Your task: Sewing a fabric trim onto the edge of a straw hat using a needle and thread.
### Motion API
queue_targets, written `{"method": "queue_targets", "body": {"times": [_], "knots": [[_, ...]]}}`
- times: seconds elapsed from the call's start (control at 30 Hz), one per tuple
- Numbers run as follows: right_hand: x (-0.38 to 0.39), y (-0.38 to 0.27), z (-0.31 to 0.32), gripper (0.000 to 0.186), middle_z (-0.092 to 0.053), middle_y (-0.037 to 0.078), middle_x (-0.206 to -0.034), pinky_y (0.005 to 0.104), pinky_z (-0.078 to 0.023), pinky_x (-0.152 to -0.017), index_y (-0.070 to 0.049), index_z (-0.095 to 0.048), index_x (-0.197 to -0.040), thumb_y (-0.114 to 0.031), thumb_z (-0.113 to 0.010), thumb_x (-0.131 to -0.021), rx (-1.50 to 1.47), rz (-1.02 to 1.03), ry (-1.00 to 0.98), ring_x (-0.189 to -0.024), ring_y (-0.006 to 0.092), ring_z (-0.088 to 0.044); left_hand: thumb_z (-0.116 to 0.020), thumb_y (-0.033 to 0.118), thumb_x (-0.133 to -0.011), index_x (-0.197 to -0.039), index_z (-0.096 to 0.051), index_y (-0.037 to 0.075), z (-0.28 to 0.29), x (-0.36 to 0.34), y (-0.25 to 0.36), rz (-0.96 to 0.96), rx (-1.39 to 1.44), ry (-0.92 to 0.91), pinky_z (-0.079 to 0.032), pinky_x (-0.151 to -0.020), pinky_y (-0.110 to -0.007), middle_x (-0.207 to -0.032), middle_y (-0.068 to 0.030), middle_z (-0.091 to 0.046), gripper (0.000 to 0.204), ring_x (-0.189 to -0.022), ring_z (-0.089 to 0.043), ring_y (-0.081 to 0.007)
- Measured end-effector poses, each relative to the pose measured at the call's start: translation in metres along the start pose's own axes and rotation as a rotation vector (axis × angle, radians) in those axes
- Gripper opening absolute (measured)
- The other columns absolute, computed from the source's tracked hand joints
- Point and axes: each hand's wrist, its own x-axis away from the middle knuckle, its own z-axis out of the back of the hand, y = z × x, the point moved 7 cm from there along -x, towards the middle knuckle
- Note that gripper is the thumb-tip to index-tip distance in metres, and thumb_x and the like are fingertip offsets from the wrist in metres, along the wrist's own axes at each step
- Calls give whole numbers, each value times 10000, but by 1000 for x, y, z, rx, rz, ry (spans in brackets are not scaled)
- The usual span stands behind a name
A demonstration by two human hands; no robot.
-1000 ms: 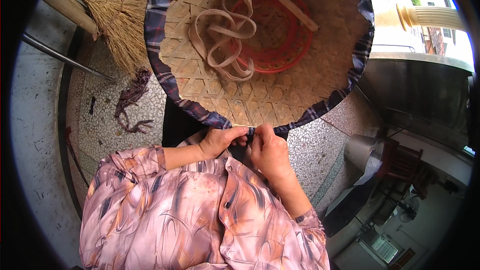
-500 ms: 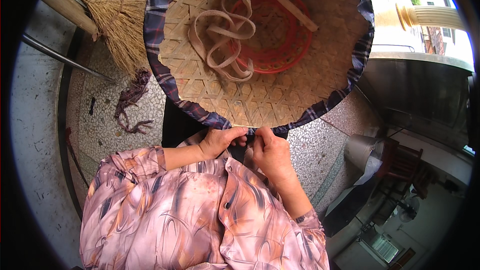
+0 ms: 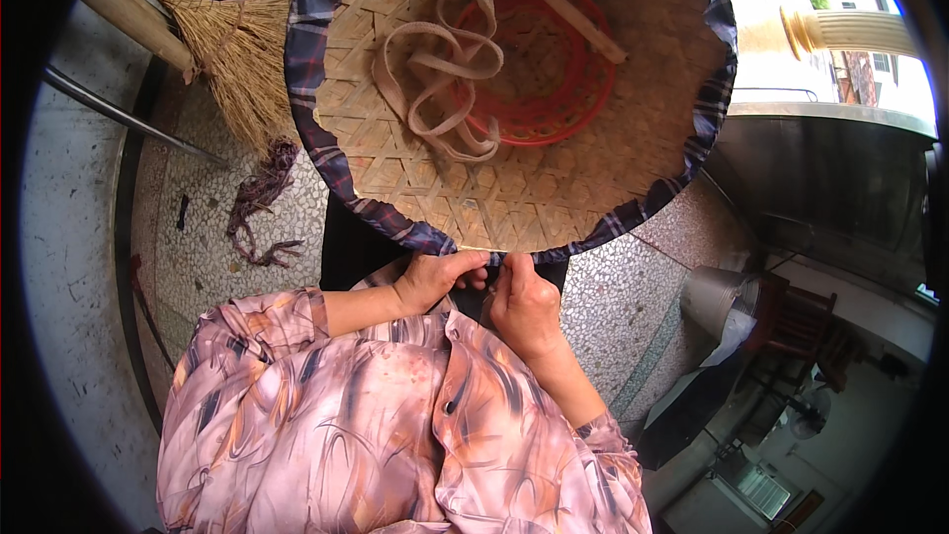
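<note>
A round woven bamboo piece [image 3: 395, 198], bordered by dark plaid fabric [image 3: 633, 213], faces me above my lap. In it lie a looped pale cloth strap [image 3: 450, 133] and a red openwork plastic ring or basket [image 3: 568, 114]. My left hand [image 3: 430, 282] pinches the fabric edge at the bottom of the rim, thumb pointing right. Just beside it, my right hand [image 3: 526, 302] is closed on the same edge with bent fingers. A thin pale yellow line, perhaps thread or elastic, runs along the edge at my fingers; exactly what is between the fingertips is too small to tell.
A straw broom [image 3: 237, 54], a metal bar [image 3: 148, 119] and a tangled purple cord [image 3: 259, 198] are at the left on the speckled floor [image 3: 623, 316]. To the right stand a metal bucket [image 3: 710, 297], a dark counter [image 3: 811, 198], a wooden chair [image 3: 796, 321] and a fan [image 3: 811, 410].
My right hand and forearm have shifted slightly to the left along the rim, still closed on the edge. My left hand stays in place.
</note>
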Motion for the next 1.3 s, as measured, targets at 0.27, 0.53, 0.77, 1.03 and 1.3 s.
{"method": "queue_targets", "body": {"times": [0.27, 0.53, 0.77, 1.03, 1.3], "knots": [[-6, -3, 3, 93, -623, 173, -672, 432, -496, -525, -41, -530, -922, -65, -583, -850, 46, -124, -107, -597, 345, -637, -487, 273, -962, -1077, -654, 56, 0, -4, -4, 184, 189, 9, -489, -677, -236, -897, -41, -690, 297, -804, -654, -112], [-8, -7, 6, 85, -627, 178, -652, 441, -501, -538, -41, -557, -862, -122, -579, -847, 252, -118, -170, -596, 360, -635, -508, 277, -950, -995, -672, 19, -1, -2, 0, 276, 221, 44, -468, -717, -245, -877, -58, -687, 309, -813, -641, -123], [-29, -9, 8, 89, -625, 180, -677, 452, -507, -582, -32, -570, -834, -120, -561, -843, 262, -112, -282, -643, 366, -636, -517, 276, -944, -1021, -672, 38, 0, -4, 0, 225, 193, 29, -471, -688, -233, -850, -41, -682, 294, -778, -630, -107], [-73, -32, -6, 153, -645, 189, -757, 445, -521, -662, -12, -648, -756, -156, -621, -713, 450, 105, -561, -745, 363, -650, -486, 243, -976, -926, -659, 72, -2, -11, 12, -33, 22, -27, -445, -650, -230, -766, 7, -621, 249, -706, -578, -85], [-78, -33, -14, 208, -673, 195, -788, 408, -538, -673, -5, -706, -747, -197, -667, -678, 635, 33, -747, -785, 343, -677, -562, 460, -913, -808, -676, 115, -2, -2, 30, 265, 104, -22, -398, -585, -220, -674, 46, -584, 379, -623, -508, -58]]}}
